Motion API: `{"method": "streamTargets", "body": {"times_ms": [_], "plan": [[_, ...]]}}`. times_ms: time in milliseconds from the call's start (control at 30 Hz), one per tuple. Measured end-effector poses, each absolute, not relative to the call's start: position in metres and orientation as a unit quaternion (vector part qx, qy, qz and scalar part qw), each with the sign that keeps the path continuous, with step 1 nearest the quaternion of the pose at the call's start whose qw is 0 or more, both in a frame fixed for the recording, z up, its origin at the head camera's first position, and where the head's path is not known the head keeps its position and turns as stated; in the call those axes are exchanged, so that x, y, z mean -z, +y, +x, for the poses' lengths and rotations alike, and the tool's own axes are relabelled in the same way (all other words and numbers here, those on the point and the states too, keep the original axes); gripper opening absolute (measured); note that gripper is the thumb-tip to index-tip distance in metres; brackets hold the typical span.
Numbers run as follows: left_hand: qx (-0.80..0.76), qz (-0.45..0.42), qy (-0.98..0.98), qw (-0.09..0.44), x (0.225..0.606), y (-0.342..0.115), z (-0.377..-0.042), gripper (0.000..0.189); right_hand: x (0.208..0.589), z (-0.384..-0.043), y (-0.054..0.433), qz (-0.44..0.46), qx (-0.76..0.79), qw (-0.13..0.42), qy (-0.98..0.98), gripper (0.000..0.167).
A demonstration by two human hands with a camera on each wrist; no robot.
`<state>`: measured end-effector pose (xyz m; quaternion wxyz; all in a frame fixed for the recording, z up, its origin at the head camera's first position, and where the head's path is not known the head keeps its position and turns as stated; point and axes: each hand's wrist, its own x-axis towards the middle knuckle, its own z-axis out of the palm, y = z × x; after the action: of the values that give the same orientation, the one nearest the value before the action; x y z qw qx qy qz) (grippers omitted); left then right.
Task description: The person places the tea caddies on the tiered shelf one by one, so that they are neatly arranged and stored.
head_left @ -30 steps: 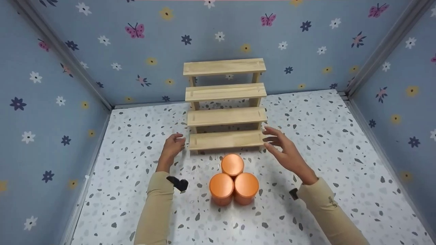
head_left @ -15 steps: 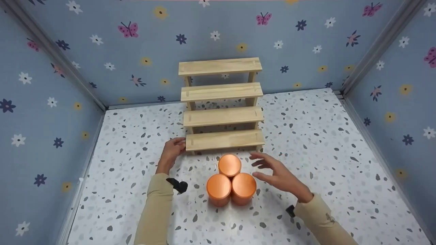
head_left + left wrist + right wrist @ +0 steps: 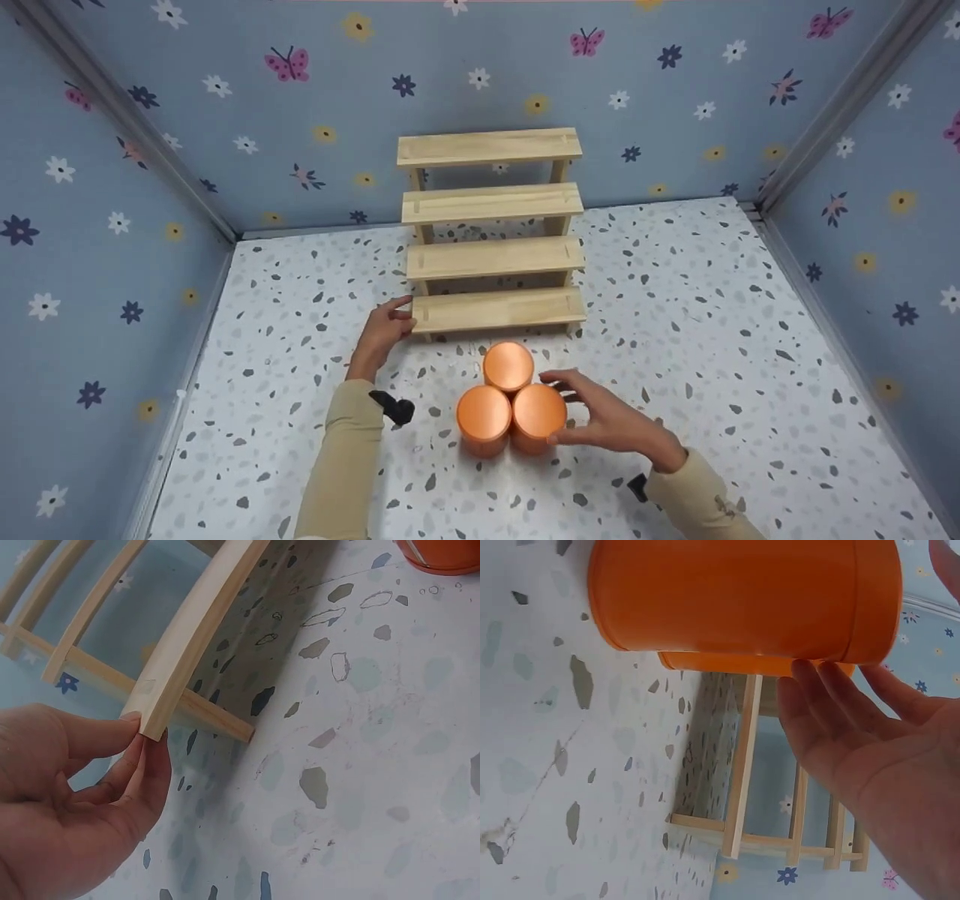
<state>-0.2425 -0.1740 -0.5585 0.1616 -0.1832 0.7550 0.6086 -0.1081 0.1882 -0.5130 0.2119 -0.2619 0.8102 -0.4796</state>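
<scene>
A four-step wooden display stand (image 3: 495, 259) stands against the back wall. At its left, my left hand (image 3: 381, 334) pinches the end of the lowest step (image 3: 187, 652), thumb above and fingers beneath in the left wrist view. In front are three orange lidded canisters grouped in a triangle: a rear one (image 3: 508, 366), a front left one (image 3: 484, 412) and a front right one (image 3: 540, 411). My right hand (image 3: 607, 416) is spread around the right side of the front right canister. In the right wrist view its fingers (image 3: 817, 705) are beside the canister, thumb apart.
Blue walls with flowers and butterflies (image 3: 480, 37) enclose the back and both sides. The white speckled surface (image 3: 675, 300) extends around the stand and canisters. Small black devices (image 3: 396, 407) sit at both wrists.
My right hand has come from the stand's right end down to the front right canister. My left hand has moved in and taken hold of the lowest step's end.
</scene>
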Motion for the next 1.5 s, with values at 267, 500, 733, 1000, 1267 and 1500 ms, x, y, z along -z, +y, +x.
{"method": "streamTargets", "body": {"times_ms": [267,500,733,1000,1267,1500], "plan": [[-0.61,-0.187,0.75,0.175,0.553,-0.176,-0.244,0.053,0.52,-0.103,0.184,-0.286,0.457,0.179,0.823,0.08],[-0.616,-0.179,0.746,0.182,0.551,-0.176,-0.245,0.052,0.527,-0.101,0.181,-0.281,0.479,0.168,0.814,0.079],[-0.603,-0.184,0.753,0.186,0.551,-0.174,-0.245,0.052,0.512,-0.095,0.176,-0.267,0.489,0.161,0.815,0.076],[-0.6,-0.192,0.753,0.191,0.551,-0.173,-0.244,0.052,0.501,-0.089,0.177,-0.261,0.49,0.168,0.814,0.075],[-0.584,-0.202,0.763,0.19,0.552,-0.172,-0.245,0.052,0.517,-0.093,0.19,-0.249,0.486,0.158,0.823,0.076],[-0.598,-0.184,0.76,0.179,0.55,-0.173,-0.243,0.051,0.508,-0.094,0.193,-0.254,0.477,0.146,0.829,0.076]]}}
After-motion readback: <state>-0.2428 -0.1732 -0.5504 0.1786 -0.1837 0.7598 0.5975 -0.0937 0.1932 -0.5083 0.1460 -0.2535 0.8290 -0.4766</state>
